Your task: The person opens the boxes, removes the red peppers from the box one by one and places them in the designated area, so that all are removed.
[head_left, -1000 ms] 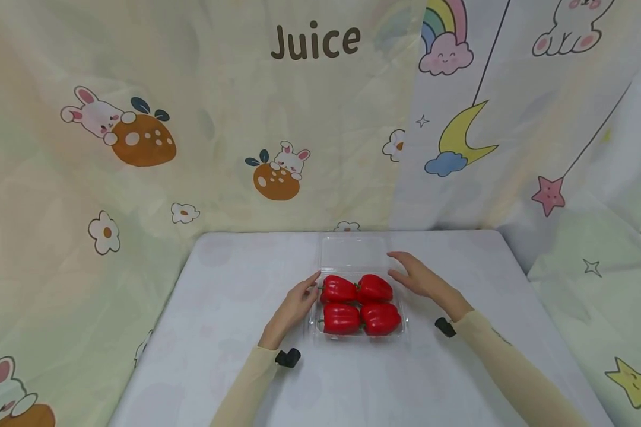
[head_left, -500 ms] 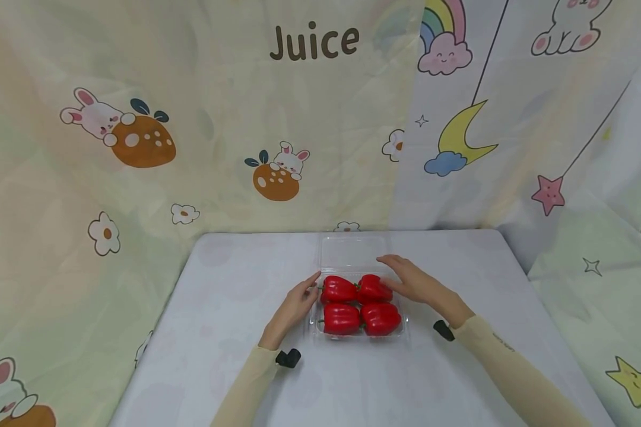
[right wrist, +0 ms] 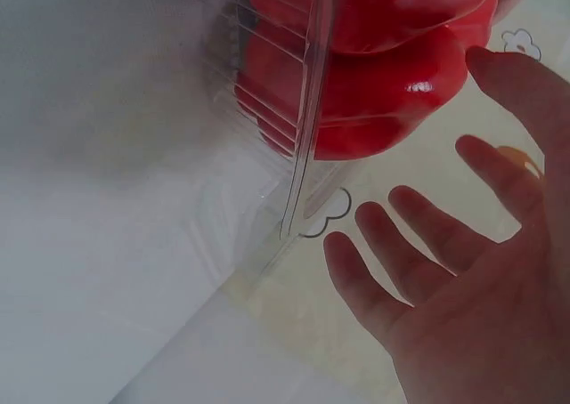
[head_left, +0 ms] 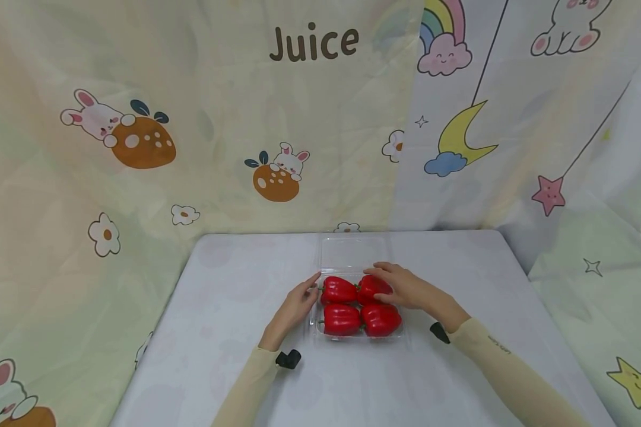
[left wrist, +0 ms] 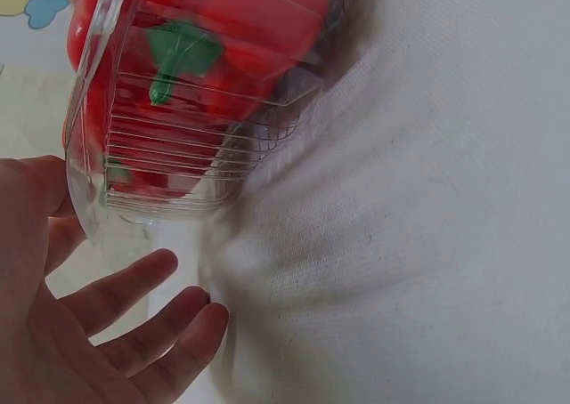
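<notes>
A clear plastic clamshell box holds several red bell peppers in two rows. My left hand rests at its left side, fingers spread and fingertips by the rim; the left wrist view has the thumb and index finger beside the rim and a green stem behind the ribbed wall. Over the far-right bell pepper hovers my right hand, its thumb and fingers spread around that pepper's right side. In the right wrist view, the thumb tip reaches a bell pepper while the other fingers stay apart and extended.
The box's clear lid lies folded back toward the far edge of the white-covered table. Behind the table hangs a cartoon-printed curtain. Black wrist cameras sit at the left cuff and the right cuff.
My right hand has moved left and toward me, from beside the box to over the far-right bell pepper. The left hand, box and peppers have stayed in place.
</notes>
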{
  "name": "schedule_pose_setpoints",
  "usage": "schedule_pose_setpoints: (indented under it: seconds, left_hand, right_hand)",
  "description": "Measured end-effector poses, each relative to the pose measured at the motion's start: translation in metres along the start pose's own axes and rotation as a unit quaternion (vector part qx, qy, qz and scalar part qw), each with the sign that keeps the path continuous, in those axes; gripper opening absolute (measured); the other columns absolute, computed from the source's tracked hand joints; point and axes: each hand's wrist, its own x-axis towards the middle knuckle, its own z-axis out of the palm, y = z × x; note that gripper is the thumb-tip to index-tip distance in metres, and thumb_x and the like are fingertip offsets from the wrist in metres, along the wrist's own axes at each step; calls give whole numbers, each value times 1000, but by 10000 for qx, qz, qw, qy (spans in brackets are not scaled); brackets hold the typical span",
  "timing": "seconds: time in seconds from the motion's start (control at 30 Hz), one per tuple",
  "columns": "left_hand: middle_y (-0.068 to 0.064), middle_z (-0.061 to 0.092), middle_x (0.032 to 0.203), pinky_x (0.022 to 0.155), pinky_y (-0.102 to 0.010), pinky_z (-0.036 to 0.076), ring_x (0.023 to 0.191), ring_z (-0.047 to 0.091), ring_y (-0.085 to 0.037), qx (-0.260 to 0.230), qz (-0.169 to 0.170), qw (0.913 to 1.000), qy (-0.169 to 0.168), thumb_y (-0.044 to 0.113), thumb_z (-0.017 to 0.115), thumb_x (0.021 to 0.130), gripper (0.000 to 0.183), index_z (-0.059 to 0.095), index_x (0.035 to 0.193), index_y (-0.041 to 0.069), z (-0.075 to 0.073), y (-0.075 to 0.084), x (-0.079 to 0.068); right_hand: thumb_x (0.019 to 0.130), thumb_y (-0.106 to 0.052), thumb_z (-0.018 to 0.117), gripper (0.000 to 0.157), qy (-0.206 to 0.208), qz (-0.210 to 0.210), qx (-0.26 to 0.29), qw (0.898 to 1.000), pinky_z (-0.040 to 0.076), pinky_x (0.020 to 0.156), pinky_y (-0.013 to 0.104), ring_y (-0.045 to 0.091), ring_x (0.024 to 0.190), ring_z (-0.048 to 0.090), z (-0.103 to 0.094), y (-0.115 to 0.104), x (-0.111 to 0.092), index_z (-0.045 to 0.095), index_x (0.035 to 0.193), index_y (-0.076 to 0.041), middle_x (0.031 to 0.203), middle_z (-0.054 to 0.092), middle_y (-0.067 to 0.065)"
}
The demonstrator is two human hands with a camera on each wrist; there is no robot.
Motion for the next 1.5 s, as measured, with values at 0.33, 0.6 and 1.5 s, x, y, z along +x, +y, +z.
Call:
schedule_pose_setpoints:
  seconds: [0.33, 0.6, 1.5]
  left_hand:
    - [-12, 62, 135, 99, -46, 54, 112, 63, -23, -3, 31, 10000, -2, 26, 50, 105, 51, 41, 155, 26, 0, 1, 0]
    - [-12, 62, 135, 99, -46, 54, 112, 64, -23, -11, 59, 10000, 7, 26, 50, 105, 50, 42, 154, 26, 0, 1, 0]
    - [-14, 61, 135, 99, -48, 54, 112, 64, -25, -70, 91, 9999, 14, 25, 50, 105, 49, 44, 154, 23, -2, 2, -2]
  right_hand:
    - [85, -21, 78, 66, -339, -318, -76, 9989, 53, 97, 57, 39, 137, 43, 2, -7, 2, 50, 146, -21, 153, 42, 18]
    - [83, -12, 80, 70, -623, -532, -109, 9966, 54, 96, 56, 39, 139, 41, 0, -7, 8, 51, 146, -19, 154, 42, 19]
    - [75, -7, 85, 73, -741, -717, -474, 9935, 56, 96, 51, 33, 134, 44, -2, -9, 12, 55, 140, -18, 141, 51, 10]
